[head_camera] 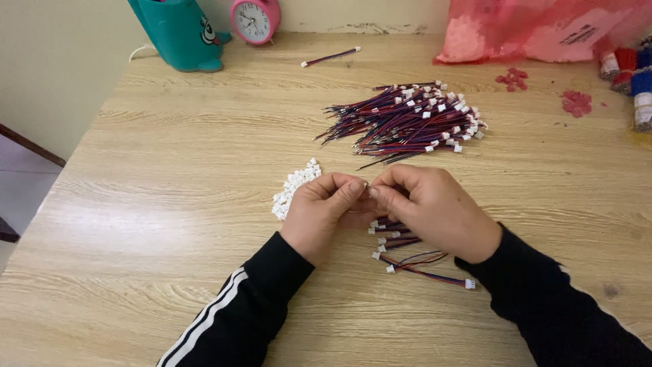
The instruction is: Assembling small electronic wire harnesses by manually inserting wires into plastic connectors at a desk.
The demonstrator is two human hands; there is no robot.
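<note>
Held piece: a small part, too small to tell for sure, sits pinched where the fingertips of both hands meet, above the middle of the table [170, 204]; it looks like a wire end or a white connector housing.
Left hand [326, 214]: curled, thumb and forefinger pressed together on the small piece, knuckles up, just beside the heap of white connector housings [293, 187].
Right hand [435, 211]: curled likewise, its fingertips pinching the same spot from the other side and touching the left hand's fingertips.
Step in hand: judged from the pose, a wire end is being seated into a housing.
Next move calls for: a fine, straight push with a steady pinch, since the parts are tiny.
Below the hands: a few wire leads with white plugs [407, 255] lie toward the near edge, partly under the right hand.
Farther off: a large pile of red, blue and black wire leads [407, 122] lies beyond the hands, toward the far edge.
Far edge: a single lead [331, 57], a teal holder [180, 34], a pink alarm clock [255, 19].
Far right corner: a pink plastic bag [536, 27], loose red bits [576, 102] and spools [628, 68].
</note>
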